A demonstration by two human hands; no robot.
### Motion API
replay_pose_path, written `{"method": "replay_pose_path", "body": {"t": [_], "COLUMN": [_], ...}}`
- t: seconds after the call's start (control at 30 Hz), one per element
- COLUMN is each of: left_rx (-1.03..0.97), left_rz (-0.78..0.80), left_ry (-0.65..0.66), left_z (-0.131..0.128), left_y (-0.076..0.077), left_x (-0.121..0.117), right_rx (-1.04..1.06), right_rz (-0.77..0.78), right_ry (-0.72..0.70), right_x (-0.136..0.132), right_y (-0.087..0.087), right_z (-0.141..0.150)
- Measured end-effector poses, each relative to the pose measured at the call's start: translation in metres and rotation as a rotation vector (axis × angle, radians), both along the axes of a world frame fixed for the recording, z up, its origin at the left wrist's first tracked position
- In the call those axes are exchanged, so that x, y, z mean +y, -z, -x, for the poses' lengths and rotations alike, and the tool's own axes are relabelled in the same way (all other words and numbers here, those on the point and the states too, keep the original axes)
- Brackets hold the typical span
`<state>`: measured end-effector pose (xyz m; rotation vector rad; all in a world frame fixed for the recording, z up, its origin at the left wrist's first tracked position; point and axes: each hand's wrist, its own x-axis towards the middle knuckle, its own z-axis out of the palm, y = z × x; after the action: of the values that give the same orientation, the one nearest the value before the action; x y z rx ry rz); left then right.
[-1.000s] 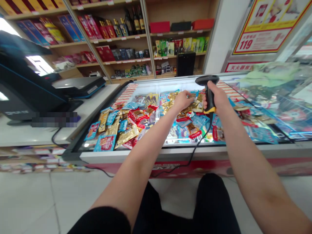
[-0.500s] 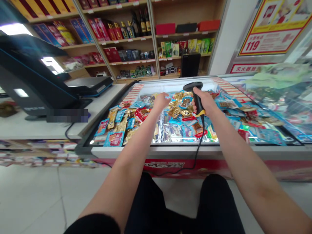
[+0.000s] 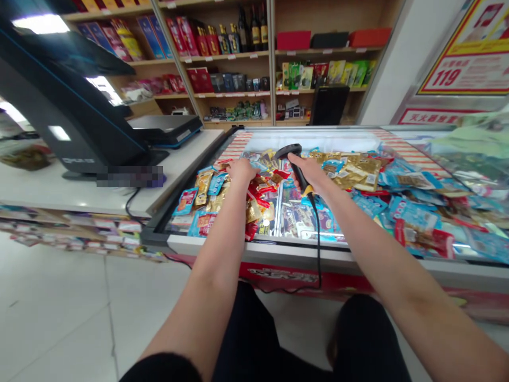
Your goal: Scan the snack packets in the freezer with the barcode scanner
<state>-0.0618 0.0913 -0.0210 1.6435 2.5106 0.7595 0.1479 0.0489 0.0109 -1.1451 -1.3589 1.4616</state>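
My right hand (image 3: 309,174) is wrapped round the handle of a black barcode scanner (image 3: 296,164) with a yellow base, its head tilted up and to the left. A black cord hangs from the handle down the freezer's front. My left hand (image 3: 242,171) rests palm down over the pile on the left, fingers stretched and partly hidden, touching snack packets. Around it lie a gold packet (image 3: 204,187), a blue packet (image 3: 185,201) and red ones. Large gold packets (image 3: 360,171) lie to the right of the scanner, with blue packets (image 3: 415,212) farther right.
The packets lie on the glass top of a chest freezer (image 3: 258,246). At left, a counter (image 3: 103,204) carries a black checkout scale (image 3: 167,127). Shelves (image 3: 222,58) with bottles and boxes stand behind. A dark upright panel (image 3: 329,105) rises beyond the freezer's back edge.
My left hand has moved left and down onto the packets. The right hand has shifted left with the scanner. Large gold packets now lie to its right, and the view has turned slightly.
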Motion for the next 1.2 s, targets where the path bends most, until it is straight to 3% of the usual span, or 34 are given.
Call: {"method": "replay_pose_path", "body": {"t": [0.1,0.23,0.47,0.6,0.67,0.83,1.03,1.2], "left_rx": [0.063,-0.028,-0.404,-0.755,-0.821,-0.775,-0.518,-0.51], "left_rz": [0.063,-0.055,-0.398,-0.41,-0.396,-0.372,-0.358,-0.357], "left_ry": [-0.008,0.056,0.11,0.179,0.211,0.234,0.231,0.219], "left_z": [-0.001,0.002,-0.003,-0.024,-0.033,-0.038,-0.033,-0.033], "left_y": [-0.002,-0.006,-0.006,-0.005,-0.003,0.005,0.013,0.014], "left_x": [0.0,0.001,0.01,0.009,0.009,0.014,0.021,0.02], "right_rx": [-0.009,0.003,0.097,0.139,0.152,0.189,0.173,0.196], "right_rz": [-0.004,-0.011,-0.027,-0.036,-0.024,0.026,0.052,0.064], "right_ry": [-0.008,-0.008,-0.029,-0.003,0.009,0.022,0.017,0.012], "right_x": [0.0,0.0,-0.001,0.0,0.0,-0.004,-0.006,-0.007], "right_y": [0.002,0.002,0.006,0.007,0.006,0.0,-0.004,-0.005], "right_z": [0.0,-0.002,-0.008,-0.011,-0.012,-0.013,-0.014,-0.014]}}
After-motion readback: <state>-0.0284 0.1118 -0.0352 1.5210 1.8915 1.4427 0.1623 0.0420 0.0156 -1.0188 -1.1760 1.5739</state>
